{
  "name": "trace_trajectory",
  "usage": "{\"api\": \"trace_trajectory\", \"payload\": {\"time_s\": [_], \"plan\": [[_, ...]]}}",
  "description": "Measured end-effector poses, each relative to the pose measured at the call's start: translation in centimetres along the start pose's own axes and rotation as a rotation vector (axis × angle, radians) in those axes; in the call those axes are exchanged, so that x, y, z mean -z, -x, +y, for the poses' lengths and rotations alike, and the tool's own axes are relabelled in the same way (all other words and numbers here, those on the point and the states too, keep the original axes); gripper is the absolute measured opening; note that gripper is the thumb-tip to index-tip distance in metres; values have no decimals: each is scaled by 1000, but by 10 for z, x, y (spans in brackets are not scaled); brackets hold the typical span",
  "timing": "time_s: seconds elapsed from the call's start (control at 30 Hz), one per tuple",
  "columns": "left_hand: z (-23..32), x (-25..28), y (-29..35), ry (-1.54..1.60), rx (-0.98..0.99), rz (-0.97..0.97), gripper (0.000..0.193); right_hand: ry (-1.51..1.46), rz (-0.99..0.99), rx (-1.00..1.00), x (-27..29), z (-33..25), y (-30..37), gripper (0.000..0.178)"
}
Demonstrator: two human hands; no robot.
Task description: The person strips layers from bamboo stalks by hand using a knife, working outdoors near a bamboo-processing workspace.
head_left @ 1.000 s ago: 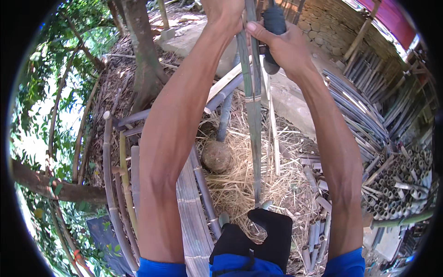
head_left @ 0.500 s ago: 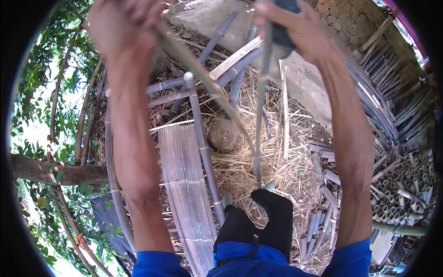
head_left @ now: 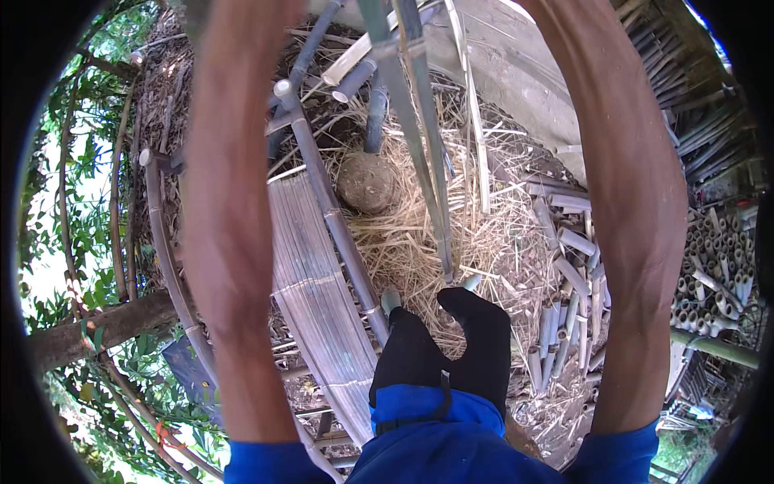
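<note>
Both my forearms rise out of the picture, the left forearm [head_left: 230, 242] and the right forearm [head_left: 637, 226]; my left hand and my right hand are cut off past the top edge. Between the arms a long green split bamboo pole [head_left: 419, 145] runs down from the top in two strips, its lower end resting in the straw [head_left: 419, 242] just ahead of my black-clad feet [head_left: 484, 339]. What either hand holds is hidden.
A round brown block [head_left: 367, 181] sits in the straw. A bundle of flat bamboo slats [head_left: 310, 274] and a grey bamboo pole [head_left: 330, 210] lie to the left. Short cut bamboo pieces [head_left: 564, 266] and stacked tube ends [head_left: 717, 274] lie right. A tree trunk [head_left: 97, 331] is at left.
Both hands, earlier seen gripping the bamboo and a dark-handled tool, have risen out of view. The arms have spread apart and the view has tipped further down.
</note>
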State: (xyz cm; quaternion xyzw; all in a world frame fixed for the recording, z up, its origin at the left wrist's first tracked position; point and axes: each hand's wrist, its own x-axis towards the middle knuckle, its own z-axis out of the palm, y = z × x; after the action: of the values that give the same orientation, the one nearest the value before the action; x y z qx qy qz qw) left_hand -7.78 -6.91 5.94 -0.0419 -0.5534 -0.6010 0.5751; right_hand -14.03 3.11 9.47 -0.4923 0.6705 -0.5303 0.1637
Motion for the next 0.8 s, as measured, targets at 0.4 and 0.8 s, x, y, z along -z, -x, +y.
{"api": "trace_trajectory", "payload": {"time_s": [0.4, 0.8], "plan": [[-178, 29, 218, -245, 553, -213, 38, 213, 97, -334, 37, 274, 129, 50], [-191, 1, 232, 22, 591, 144, 40, -193, 141, -276, 22, 359, 172, 35]]}}
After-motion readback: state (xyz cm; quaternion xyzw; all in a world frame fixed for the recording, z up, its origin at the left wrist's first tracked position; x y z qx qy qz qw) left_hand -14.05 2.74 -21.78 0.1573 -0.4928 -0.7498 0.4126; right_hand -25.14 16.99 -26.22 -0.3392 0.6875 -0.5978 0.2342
